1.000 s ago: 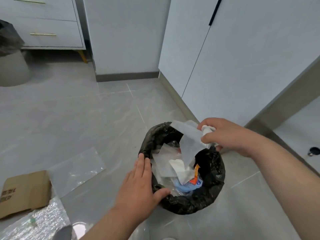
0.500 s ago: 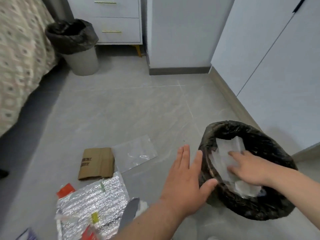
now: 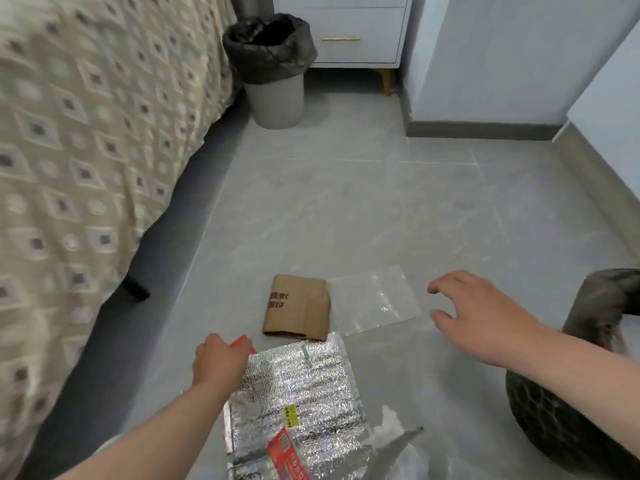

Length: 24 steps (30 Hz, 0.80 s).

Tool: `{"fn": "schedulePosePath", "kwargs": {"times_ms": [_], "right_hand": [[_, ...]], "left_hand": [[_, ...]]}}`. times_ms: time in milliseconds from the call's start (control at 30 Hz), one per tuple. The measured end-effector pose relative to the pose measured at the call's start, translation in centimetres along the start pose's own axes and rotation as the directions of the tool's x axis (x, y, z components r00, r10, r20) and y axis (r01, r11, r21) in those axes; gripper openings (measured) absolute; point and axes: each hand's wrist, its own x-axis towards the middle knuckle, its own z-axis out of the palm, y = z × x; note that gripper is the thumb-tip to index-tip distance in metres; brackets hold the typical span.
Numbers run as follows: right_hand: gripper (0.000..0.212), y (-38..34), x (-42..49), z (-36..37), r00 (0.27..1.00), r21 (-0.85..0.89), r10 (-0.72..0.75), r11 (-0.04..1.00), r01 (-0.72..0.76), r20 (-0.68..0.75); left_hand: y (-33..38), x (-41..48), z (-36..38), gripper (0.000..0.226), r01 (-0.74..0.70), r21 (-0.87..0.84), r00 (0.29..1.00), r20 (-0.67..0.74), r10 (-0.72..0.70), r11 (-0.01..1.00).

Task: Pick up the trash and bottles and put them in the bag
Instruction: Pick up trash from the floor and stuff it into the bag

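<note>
Both hands have left the black bag (image 3: 540, 420). Half a sec back the right one was pushing paper down inside it and the left was steadying the rim. Now the bag sits on its own at the right edge, so I'd say that load is done and it's on to the floor litter.

Nearest is the silver foil pouch (image 3: 298, 386) with a red label (image 3: 289, 457) and a little yellow sticker (image 3: 291, 415). The print on both is way too smeared to read. Left hand (image 3: 221, 362) is down on a red scrap (image 3: 242, 341) at the pouch's corner, fingers tucked out of sight, so can't tell if it's pinching it yet. Right hand (image 3: 485, 317) hovers with fingers spread, holding nothing, just beside a clear plastic sheet (image 3: 374, 299). Touching that sheet is a cardboard piece (image 3: 298, 306) with dark printed characters, also unreadable. Far back there's a lined bin (image 3: 273, 64) by the bed (image 3: 86, 150).
</note>
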Motion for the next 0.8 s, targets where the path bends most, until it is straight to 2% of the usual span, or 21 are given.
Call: {"fn": "schedulePosePath", "kwargs": {"times_ms": [67, 167, 333, 400, 500, 600, 800], "right_hand": [[0.046, -1.1, 1.7, 2.3, 0.994, -0.013, -0.023, 1.000, 0.025, 0.104], [0.050, -2.8, 4.6, 6.0, 0.961, -0.048, -0.069, 0.995, 0.085, 0.269], [0.057, -8.0, 10.3, 12.6, 0.911, -0.015, -0.146, 0.986, 0.165, 0.385], [0.051, -9.9, 11.5, 15.0, 0.889, 0.011, -0.198, 0.977, 0.212, 0.412], [0.045, -11.0, 11.7, 17.6, 0.846, -0.012, -0.176, 0.977, 0.211, 0.503], [0.047, -10.9, 10.5, 18.9, 0.829, -0.047, -0.190, 0.967, 0.251, 0.526], [0.051, -10.4, 7.5, 20.0, 0.815, -0.019, -0.256, 0.950, 0.310, 0.520]], "left_hand": [[-1.8, 3.4, 0.8, 0.063, 0.233, -0.087, 0.972, -0.020, -0.235, 0.969], [-2.9, 6.1, 2.0, 0.049, 0.337, -0.159, 0.941, 0.016, -0.339, 0.928], [-1.3, 7.1, 2.8, 0.022, 0.306, -0.273, 0.951, 0.053, -0.304, 0.912], [-1.0, 7.5, 2.8, 0.017, 0.291, -0.203, 0.956, 0.046, -0.288, 0.935], [-0.4, 7.6, 2.7, 0.025, 0.252, -0.107, 0.968, 0.044, -0.249, 0.962], [-0.5, 7.7, 3.3, 0.007, 0.193, -0.078, 0.973, 0.141, -0.181, 0.978], [-1.7, 7.4, 3.6, 0.016, 0.170, -0.310, 0.972, 0.211, -0.107, 0.936]]}}
